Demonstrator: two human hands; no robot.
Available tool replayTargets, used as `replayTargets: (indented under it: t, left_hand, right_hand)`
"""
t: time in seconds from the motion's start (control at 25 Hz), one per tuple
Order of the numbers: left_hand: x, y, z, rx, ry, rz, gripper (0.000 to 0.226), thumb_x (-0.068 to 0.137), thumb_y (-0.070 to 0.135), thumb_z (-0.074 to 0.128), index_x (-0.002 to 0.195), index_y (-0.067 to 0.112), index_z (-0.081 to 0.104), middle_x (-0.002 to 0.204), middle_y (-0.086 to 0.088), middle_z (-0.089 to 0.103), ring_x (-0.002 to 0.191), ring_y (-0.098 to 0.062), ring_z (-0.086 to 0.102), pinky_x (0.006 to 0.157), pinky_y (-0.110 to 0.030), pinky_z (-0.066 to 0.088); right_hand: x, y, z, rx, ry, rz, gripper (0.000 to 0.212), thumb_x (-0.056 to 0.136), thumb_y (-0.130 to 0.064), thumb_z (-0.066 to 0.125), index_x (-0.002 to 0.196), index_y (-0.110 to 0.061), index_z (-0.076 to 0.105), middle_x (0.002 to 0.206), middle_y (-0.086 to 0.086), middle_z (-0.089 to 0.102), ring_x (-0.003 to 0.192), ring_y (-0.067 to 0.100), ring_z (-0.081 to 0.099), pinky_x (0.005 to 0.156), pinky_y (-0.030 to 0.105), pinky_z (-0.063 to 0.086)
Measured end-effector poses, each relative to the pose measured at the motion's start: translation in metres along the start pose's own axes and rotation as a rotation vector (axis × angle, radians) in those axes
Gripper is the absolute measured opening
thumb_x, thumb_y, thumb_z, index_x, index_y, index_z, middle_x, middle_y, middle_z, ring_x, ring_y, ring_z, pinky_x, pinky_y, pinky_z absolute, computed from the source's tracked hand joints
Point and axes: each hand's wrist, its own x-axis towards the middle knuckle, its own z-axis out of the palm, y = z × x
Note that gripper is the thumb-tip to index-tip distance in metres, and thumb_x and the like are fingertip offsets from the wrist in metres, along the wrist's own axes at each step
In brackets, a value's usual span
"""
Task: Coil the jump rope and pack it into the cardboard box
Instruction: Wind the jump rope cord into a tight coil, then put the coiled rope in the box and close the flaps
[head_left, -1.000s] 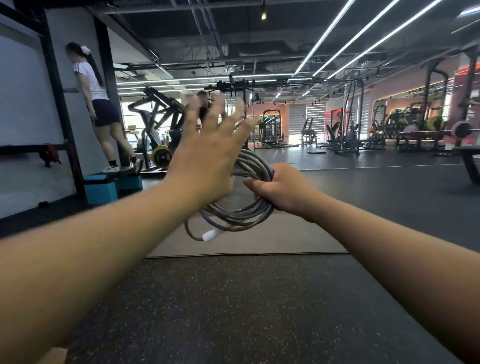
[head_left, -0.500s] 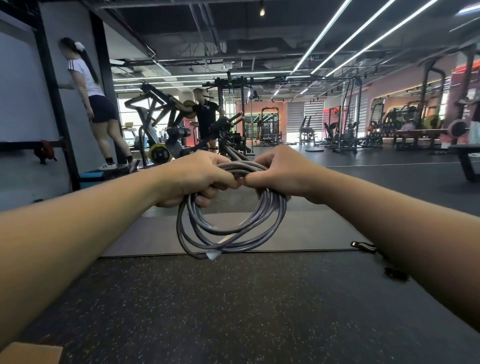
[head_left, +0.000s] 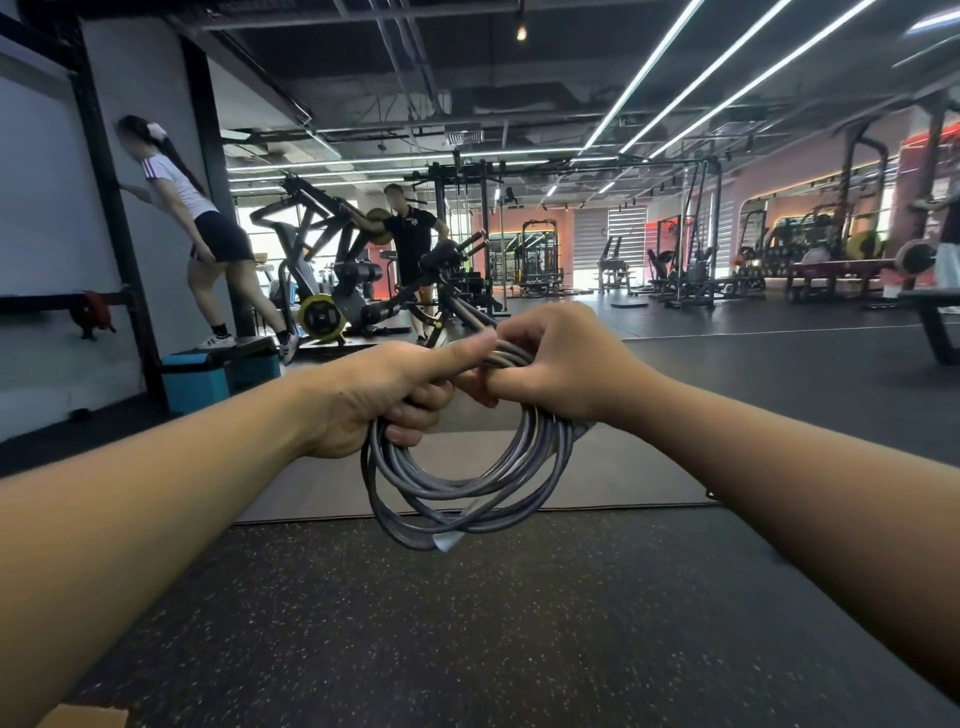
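The grey jump rope (head_left: 467, 493) hangs as a coil of several loops in front of me at chest height. My left hand (head_left: 374, 400) grips the top left of the coil, thumb stretched along the top. My right hand (head_left: 550, 369) clasps the top right of the coil, fingers wrapped over the strands and touching the left hand. Dark handles (head_left: 467, 312) stick up behind the hands. A white tag (head_left: 445, 542) sits at the coil's lowest point. A corner of the cardboard box (head_left: 83, 717) shows at the bottom left edge.
Speckled black rubber floor (head_left: 467, 623) lies below, with a grey mat (head_left: 597, 478) beyond the coil. A person steps on blue blocks (head_left: 218, 369) at left. Another person stands by a weight machine (head_left: 337, 291). Racks and benches fill the far right.
My left hand went from spread open in front of the coil to gripping its top left. The coil has swung lower and both hands now meet at its top.
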Motion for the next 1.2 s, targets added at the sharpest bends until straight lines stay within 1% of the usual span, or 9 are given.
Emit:
replayTargets:
  t: [0.12,0.2,0.32,0.44,0.52,0.64,0.76,0.96,1.2]
  left_hand:
    - [0.003,0.000,0.002,-0.004,0.187,0.062,0.068,0.083,0.076,0.052,0.065,0.012,0.065,0.046,0.006,0.025,0.034,-0.009,0.017,0.037,-0.017,0.017]
    - [0.005,-0.002,0.005,0.041,0.259,0.120,0.067,0.086,0.075,0.050,0.061,0.014,0.056,0.043,0.006,0.027,0.034,-0.010,0.018,0.037,-0.017,0.018]
    - [0.004,-0.008,0.005,0.032,0.211,0.160,0.061,0.087,0.070,0.055,0.061,0.014,0.060,0.046,0.005,0.031,0.036,-0.011,0.022,0.038,-0.018,0.021]
    - [-0.002,-0.021,-0.003,0.036,0.068,0.140,0.038,0.086,0.044,0.073,0.091,0.006,0.073,0.056,0.003,0.042,0.045,-0.011,0.037,0.044,-0.025,0.038]
    - [-0.005,-0.036,-0.010,0.059,0.078,0.131,0.045,0.085,0.026,0.078,0.116,-0.003,0.066,0.060,0.001,0.051,0.053,-0.014,0.048,0.058,-0.033,0.055]
    - [-0.008,-0.051,-0.016,0.032,0.164,0.199,0.042,0.087,0.024,0.076,0.121,0.001,0.067,0.067,-0.001,0.060,0.058,-0.017,0.056,0.075,-0.045,0.058]
    - [-0.017,-0.049,-0.031,-0.102,0.303,0.237,0.033,0.087,0.023,0.076,0.116,0.008,0.070,0.080,-0.004,0.068,0.060,-0.020,0.061,0.076,-0.051,0.057]
    - [-0.085,-0.016,-0.078,-0.383,0.637,0.157,0.028,0.087,0.018,0.076,0.114,0.012,0.072,0.083,-0.006,0.072,0.050,-0.017,0.057,0.052,-0.031,0.058]
    - [-0.228,0.063,-0.185,-0.312,1.002,-0.114,0.028,0.084,0.019,0.081,0.111,0.015,0.075,0.071,-0.001,0.068,0.055,-0.017,0.060,0.053,-0.036,0.060]
  right_hand:
    - [0.002,-0.004,0.002,-0.013,0.025,-0.008,0.036,0.069,-0.047,0.070,0.072,-0.011,0.074,0.054,-0.001,0.061,0.046,0.006,0.045,0.049,0.028,0.036]
    - [0.003,-0.004,0.003,-0.029,0.008,0.013,0.024,0.075,-0.033,0.073,0.068,-0.011,0.068,0.052,0.000,0.056,0.046,0.007,0.042,0.049,0.028,0.035]
    - [-0.001,0.000,0.004,-0.012,-0.023,0.053,0.023,0.080,-0.026,0.074,0.067,-0.008,0.066,0.052,0.001,0.051,0.045,0.007,0.040,0.048,0.023,0.032]
    - [-0.010,0.008,0.015,0.008,-0.029,0.092,0.031,0.084,-0.029,0.073,0.072,-0.001,0.067,0.055,0.012,0.054,0.047,0.007,0.038,0.049,0.027,0.032]
    - [-0.015,0.013,0.026,0.059,-0.029,0.129,0.030,0.085,-0.026,0.072,0.073,0.001,0.067,0.059,0.021,0.057,0.050,0.013,0.042,0.052,0.031,0.034]
    - [-0.015,0.012,0.040,0.140,0.009,0.187,0.031,0.086,-0.024,0.071,0.075,0.005,0.066,0.067,0.030,0.061,0.053,0.018,0.046,0.053,0.030,0.035]
    - [0.008,0.004,0.043,0.246,0.051,0.306,0.028,0.087,-0.019,0.070,0.078,0.007,0.066,0.063,0.023,0.058,0.055,0.017,0.048,0.054,0.029,0.035]
    - [0.080,-0.064,0.052,0.448,-0.135,0.375,0.030,0.089,-0.033,0.077,0.079,-0.005,0.073,0.060,0.009,0.060,0.054,0.012,0.050,0.053,0.029,0.038]
    - [0.178,-0.218,0.101,0.660,-0.357,0.348,0.036,0.090,-0.041,0.075,0.081,-0.006,0.072,0.063,0.012,0.062,0.062,0.010,0.050,0.057,0.035,0.040]
